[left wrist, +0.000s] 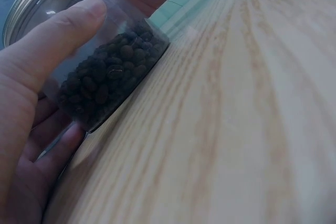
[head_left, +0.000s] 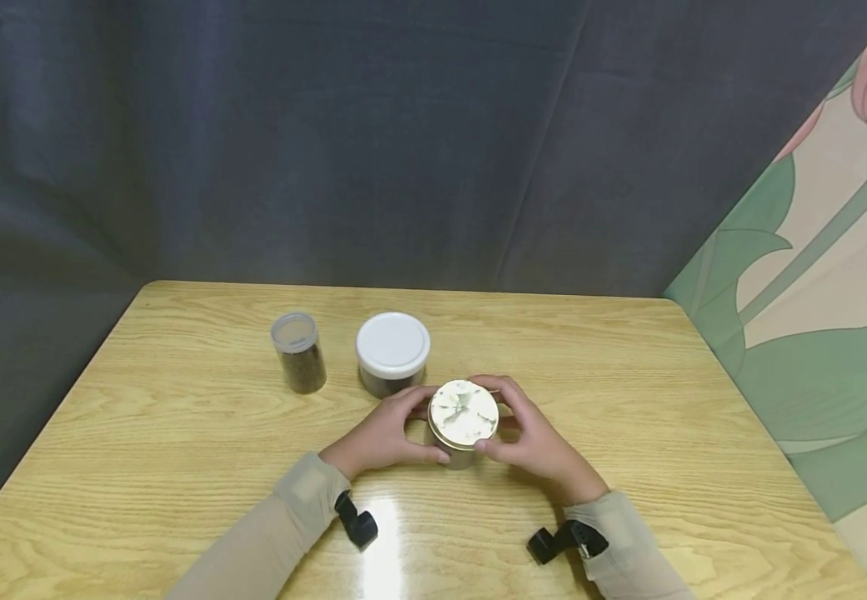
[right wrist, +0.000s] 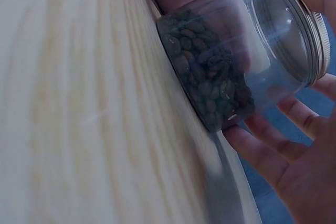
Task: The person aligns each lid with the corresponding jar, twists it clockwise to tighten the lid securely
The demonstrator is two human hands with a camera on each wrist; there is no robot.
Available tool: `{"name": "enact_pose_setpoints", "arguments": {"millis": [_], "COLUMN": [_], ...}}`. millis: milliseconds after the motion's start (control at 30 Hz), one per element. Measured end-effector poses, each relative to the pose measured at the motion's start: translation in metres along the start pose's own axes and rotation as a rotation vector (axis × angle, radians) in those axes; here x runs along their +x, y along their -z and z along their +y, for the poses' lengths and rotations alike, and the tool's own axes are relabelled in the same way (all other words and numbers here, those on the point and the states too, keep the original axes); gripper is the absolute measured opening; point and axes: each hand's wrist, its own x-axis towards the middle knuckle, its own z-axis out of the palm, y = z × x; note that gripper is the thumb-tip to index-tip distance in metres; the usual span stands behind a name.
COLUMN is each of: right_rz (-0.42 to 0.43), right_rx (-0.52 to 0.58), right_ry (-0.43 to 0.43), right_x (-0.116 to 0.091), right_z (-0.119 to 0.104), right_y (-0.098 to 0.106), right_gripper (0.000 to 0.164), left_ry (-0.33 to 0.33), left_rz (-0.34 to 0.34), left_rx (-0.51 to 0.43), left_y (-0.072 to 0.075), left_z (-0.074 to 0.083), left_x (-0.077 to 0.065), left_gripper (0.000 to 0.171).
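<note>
A clear jar of coffee beans (right wrist: 205, 77) with a shiny gold screw lid (head_left: 463, 414) stands at the table's middle, between both hands. My left hand (head_left: 388, 433) holds its body from the left, thumb on the near side and fingers reaching round behind. From the right, my right hand (head_left: 527, 433) grips it near the top, its thumb at the lid's rim and its fingers along the far side. Dark beans (left wrist: 113, 69) fill about the lower half, as the left wrist view shows. The jar's base sits at the wood surface.
Just behind the left fingers is a wide jar (head_left: 393, 346) with a white lid and dark contents. A slimmer clear-lidded jar (head_left: 303, 367) of dark grains stands further left. The wooden table (head_left: 178, 450) ends at a dark curtain (head_left: 366, 167).
</note>
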Motion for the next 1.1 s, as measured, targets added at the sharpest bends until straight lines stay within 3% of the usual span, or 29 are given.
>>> {"name": "enact_pose_setpoints", "arguments": {"millis": [700, 933, 1100], "right_rz": [0.083, 0.064, 0.025], "right_rx": [0.027, 0.015, 0.032], "right_ry": [-0.015, -0.003, -0.002], "right_x": [0.0023, 0.0003, -0.0015], "right_z": [-0.0031, 0.0006, 0.0033], "right_y": [-0.0085, -0.0070, -0.0030], "right_gripper": [0.074, 0.074, 0.076], "left_ry": [-0.034, -0.052, -0.026], "left_rz": [0.011, 0.004, -0.003], "left_rx": [-0.005, -0.001, -0.006], "left_y": [0.0000, -0.0014, -0.0008], "left_z": [-0.0003, -0.0031, -0.0024], "left_x": [-0.0010, -0.0006, -0.0011], "left_gripper": [0.090, 0.089, 0.090]}}
